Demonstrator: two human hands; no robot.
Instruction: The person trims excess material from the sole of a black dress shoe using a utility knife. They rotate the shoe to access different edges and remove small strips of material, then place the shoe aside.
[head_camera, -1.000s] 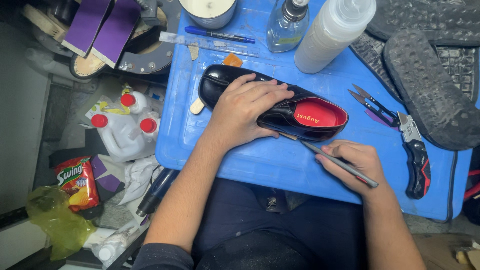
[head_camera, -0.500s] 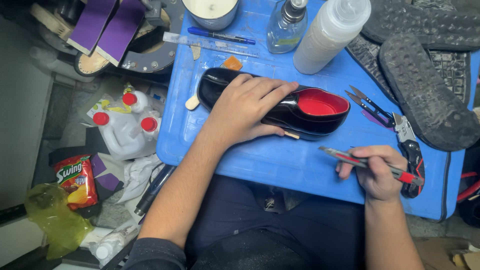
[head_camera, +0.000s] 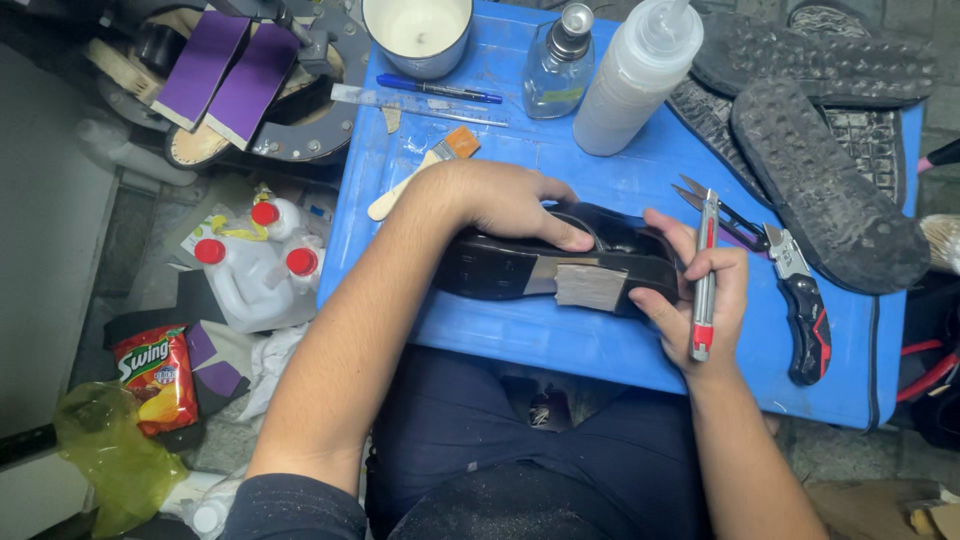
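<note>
- The blue plastic desk carries a black leather shoe, turned on its side with the sole toward the person.
- The left hand lies closed over the shoe's upper.
- The right hand braces the heel and pinches a slim red-and-silver cutter knife.
- The shoe looks light and stiff, its glossy leather slippery; the sole edge seems the safest hold.

Both hands grip black shoe; right holds cutter.

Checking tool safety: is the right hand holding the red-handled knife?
Yes, the right hand grips the red-handled knife beside the black shoe.
</note>
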